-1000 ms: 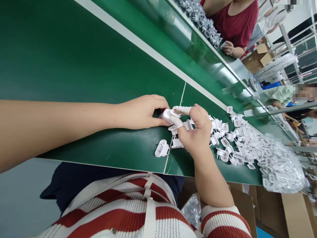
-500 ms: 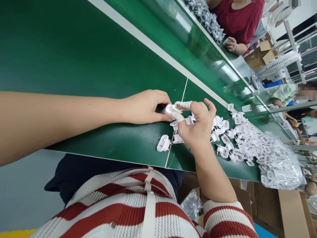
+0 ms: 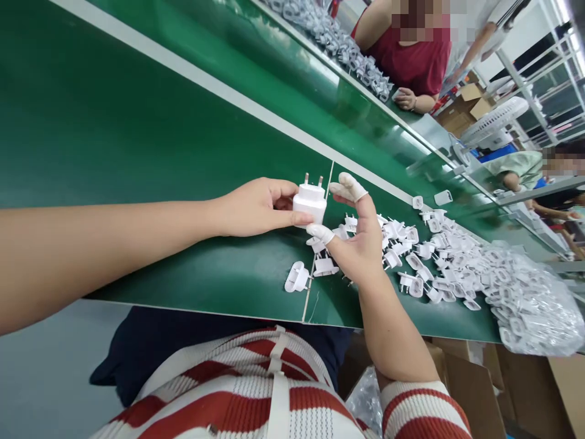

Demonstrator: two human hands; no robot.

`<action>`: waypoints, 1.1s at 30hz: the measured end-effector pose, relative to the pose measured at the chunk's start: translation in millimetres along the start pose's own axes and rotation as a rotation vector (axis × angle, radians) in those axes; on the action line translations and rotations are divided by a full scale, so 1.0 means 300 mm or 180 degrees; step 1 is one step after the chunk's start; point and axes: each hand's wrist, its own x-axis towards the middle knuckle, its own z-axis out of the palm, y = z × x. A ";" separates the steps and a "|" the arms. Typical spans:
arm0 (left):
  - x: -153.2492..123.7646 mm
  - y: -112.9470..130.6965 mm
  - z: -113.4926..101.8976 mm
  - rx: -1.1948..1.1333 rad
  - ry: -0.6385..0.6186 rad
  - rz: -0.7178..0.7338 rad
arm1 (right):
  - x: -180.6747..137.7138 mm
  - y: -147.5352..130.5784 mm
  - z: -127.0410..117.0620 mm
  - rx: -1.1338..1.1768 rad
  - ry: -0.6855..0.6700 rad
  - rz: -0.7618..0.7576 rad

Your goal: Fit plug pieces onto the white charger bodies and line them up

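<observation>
In the head view, my left hand point(image 3: 260, 207) grips a white two-pin charger point(image 3: 309, 204) from its left side, thumb across the front. The charger's two metal pins point up. My right hand point(image 3: 359, 231) stands just right of the charger, thumb and fingers spread apart, with white covers on the fingertips. Its thumb tip is close to the charger's lower edge; whether it touches, I cannot tell. A loose white plug piece point(image 3: 297, 277) lies on the green table below my hands. More plug pieces lie partly hidden behind my right hand.
A heap of white plug pieces point(image 3: 450, 262) spreads to the right over the green table point(image 3: 183, 268), up to a clear plastic bag point(image 3: 543, 305) full of them. A glass-like divider point(image 3: 388, 125) runs behind. Across it sits a person in a red top point(image 3: 411, 67).
My right hand has opened and come off the charger, which now shows its two pins upright in my left hand. The view has shifted slightly.
</observation>
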 end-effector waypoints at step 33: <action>-0.055 0.092 0.019 -0.1932 -0.0802 -0.0415 | -0.014 -0.001 0.019 -0.0135 0.0318 -0.1034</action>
